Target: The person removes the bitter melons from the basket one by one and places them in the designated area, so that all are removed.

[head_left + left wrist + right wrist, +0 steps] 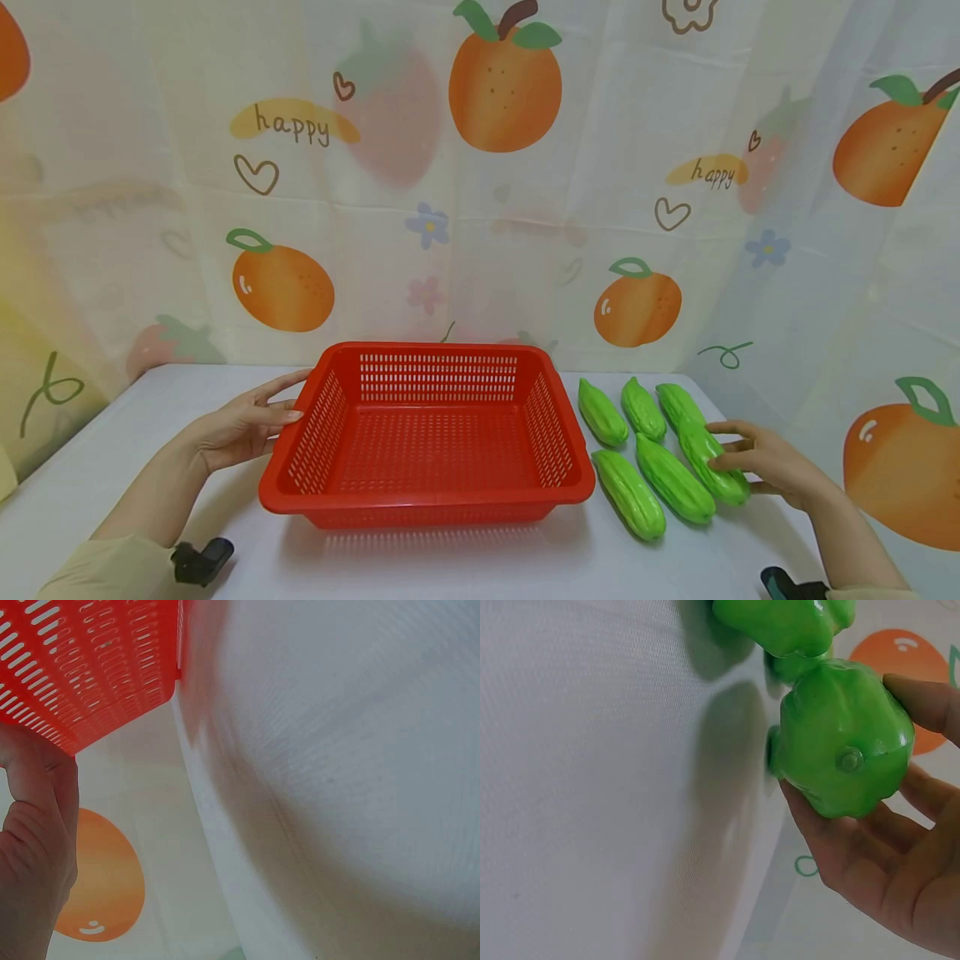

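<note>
A red plastic basket (427,502) with slotted walls stands on the table, and no items show inside it. My left hand (243,427) grips its left rim, thumb over the top edge; in the left wrist view the fingers lie against the slotted wall (97,667). To the basket's right lie several ridged green bitter melons. My right hand (780,463) holds the near right one (705,450), thumb on one side and fingers on the other. The right wrist view shows this bitter melon (840,727) end-on, its small round stub facing the camera.
Other bitter melons lie close together between the basket and my right hand, such as the near left one (630,496) and a back one (602,412). A white cloth (450,575) covers the table. Behind hangs a fruit-printed curtain (510,250).
</note>
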